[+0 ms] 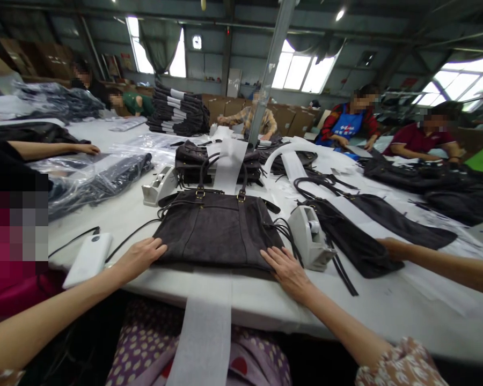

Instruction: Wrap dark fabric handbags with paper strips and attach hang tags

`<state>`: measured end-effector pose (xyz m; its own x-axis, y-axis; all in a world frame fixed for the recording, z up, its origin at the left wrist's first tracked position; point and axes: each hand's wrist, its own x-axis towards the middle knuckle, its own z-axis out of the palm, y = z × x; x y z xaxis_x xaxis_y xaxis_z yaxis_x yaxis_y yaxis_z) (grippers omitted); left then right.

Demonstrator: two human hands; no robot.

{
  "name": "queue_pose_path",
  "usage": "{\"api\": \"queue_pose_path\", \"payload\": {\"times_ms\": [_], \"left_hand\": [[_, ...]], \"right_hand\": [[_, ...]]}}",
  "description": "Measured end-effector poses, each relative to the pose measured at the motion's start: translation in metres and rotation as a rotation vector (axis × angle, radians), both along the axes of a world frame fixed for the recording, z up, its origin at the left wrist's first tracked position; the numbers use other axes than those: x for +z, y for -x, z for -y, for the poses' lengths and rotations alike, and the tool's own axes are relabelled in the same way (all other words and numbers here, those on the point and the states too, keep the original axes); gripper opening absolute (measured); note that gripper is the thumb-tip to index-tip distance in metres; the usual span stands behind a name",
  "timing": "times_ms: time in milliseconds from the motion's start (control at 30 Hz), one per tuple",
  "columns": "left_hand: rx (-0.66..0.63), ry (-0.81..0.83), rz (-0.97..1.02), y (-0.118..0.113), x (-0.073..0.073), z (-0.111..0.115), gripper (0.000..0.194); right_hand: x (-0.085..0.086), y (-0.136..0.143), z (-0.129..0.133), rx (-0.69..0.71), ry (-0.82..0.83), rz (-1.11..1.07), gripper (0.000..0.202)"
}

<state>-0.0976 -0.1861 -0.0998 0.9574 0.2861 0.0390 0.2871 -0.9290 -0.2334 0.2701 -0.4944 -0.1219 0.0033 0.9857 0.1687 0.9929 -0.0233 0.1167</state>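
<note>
A dark bag (pixel 221 230) lies flat near the table's front edge, its two handles pointing away from me. My left hand (pixel 143 256) rests at its lower left corner, fingers extended on the edge. On the lower right corner lies my right hand (pixel 286 271), fingers spread over the material. A white paper strip (pixel 207 332) comes out from under the bag and hangs over the table edge. Thin dark cords show at both sides of the bag. Neither hand is wrapped around anything.
Tape dispensers (pixel 310 238) flank the bag; a white power bank (pixel 89 257) with a cable lies left. Stacked bags (pixel 193 161) sit behind. Another person's hand (pixel 392 249) touches a dark bag at right; another arm reaches over plastic-wrapped goods (pixel 104 174) at left. Several people work beyond.
</note>
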Motion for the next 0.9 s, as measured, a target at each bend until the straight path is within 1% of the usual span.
{"api": "queue_pose_path", "payload": {"times_ms": [67,133,200,267,333,400,500,567,667,700,767,833,900], "left_hand": [[0.027,-0.009,0.003,0.005,-0.007,0.002,0.027],[0.068,-0.028,0.003,0.006,-0.011,0.007,0.041],[0.093,-0.035,0.002,0.002,-0.009,0.016,0.060],[0.102,-0.048,-0.019,-0.004,-0.004,0.027,0.074],[0.119,-0.074,-0.059,-0.011,-0.001,0.038,0.078],[0.144,-0.099,-0.078,-0.015,-0.002,0.045,0.080],[0.158,-0.087,-0.051,-0.017,-0.011,0.049,0.083],[0.177,-0.079,-0.040,-0.018,-0.018,0.050,0.084],[0.211,-0.094,-0.046,-0.019,-0.022,0.052,0.085],[0.216,-0.100,-0.048,-0.020,-0.022,0.053,0.085],[0.226,-0.106,-0.050,-0.021,-0.020,0.055,0.085],[0.231,-0.105,-0.050,-0.023,-0.018,0.057,0.084],[0.229,-0.104,-0.051,-0.023,-0.017,0.057,0.084]], "right_hand": [[-0.004,0.005,0.004,-0.033,-0.012,0.014,0.065],[-0.006,0.007,0.005,-0.046,-0.008,0.029,0.063],[-0.006,0.008,0.003,-0.037,-0.001,0.044,0.061],[-0.006,0.008,0.002,-0.033,-0.006,0.060,0.060],[-0.005,0.008,0.001,-0.041,-0.021,0.078,0.058],[-0.002,0.010,0.001,-0.045,-0.038,0.088,0.055],[0.010,0.015,0.001,-0.020,-0.044,0.094,0.057],[0.024,0.020,-0.003,0.005,-0.028,0.091,0.059],[0.048,0.032,-0.020,0.017,0.045,0.016,0.054],[0.055,0.036,-0.028,-0.010,0.073,-0.032,0.055],[0.066,0.043,-0.048,-0.105,0.098,-0.132,0.062],[0.072,0.047,-0.068,-0.192,0.063,-0.194,0.066],[0.076,0.049,-0.085,-0.214,0.002,-0.220,0.065]]}}
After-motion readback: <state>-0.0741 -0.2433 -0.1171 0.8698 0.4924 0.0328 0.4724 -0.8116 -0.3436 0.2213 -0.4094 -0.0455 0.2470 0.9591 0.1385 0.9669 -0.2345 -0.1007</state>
